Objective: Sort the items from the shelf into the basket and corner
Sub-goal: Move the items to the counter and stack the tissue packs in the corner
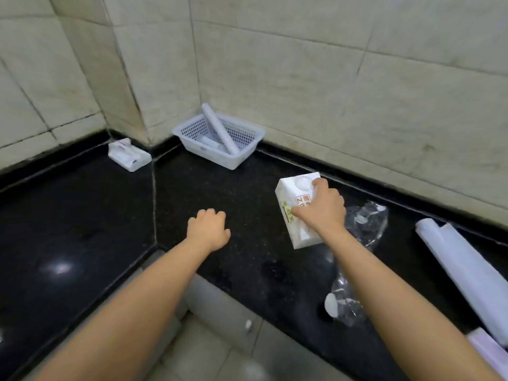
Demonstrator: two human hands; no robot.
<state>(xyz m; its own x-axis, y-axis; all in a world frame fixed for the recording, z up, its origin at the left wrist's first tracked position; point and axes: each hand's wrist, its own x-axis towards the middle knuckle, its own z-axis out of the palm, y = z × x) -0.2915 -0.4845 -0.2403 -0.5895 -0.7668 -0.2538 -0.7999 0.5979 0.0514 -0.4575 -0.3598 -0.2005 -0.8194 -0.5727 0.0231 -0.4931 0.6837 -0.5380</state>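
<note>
My right hand (321,207) grips a white carton (295,213) with a round cap and green print, held over the black shelf (220,193). My left hand (209,228) hovers over the shelf with fingers curled and nothing in it. A white perforated basket (192,130) stands against the wall at the back, holding a white roll (220,127) that leans out over its rim and another white item below it. A white packet (127,155) lies in the left corner.
Two crumpled clear plastic bottles lie on the shelf, one (368,218) just right of the carton, one (341,301) under my right forearm. A long white roll (461,273) lies at the far right. Tiled walls enclose the shelf; its front edge drops to a tiled floor.
</note>
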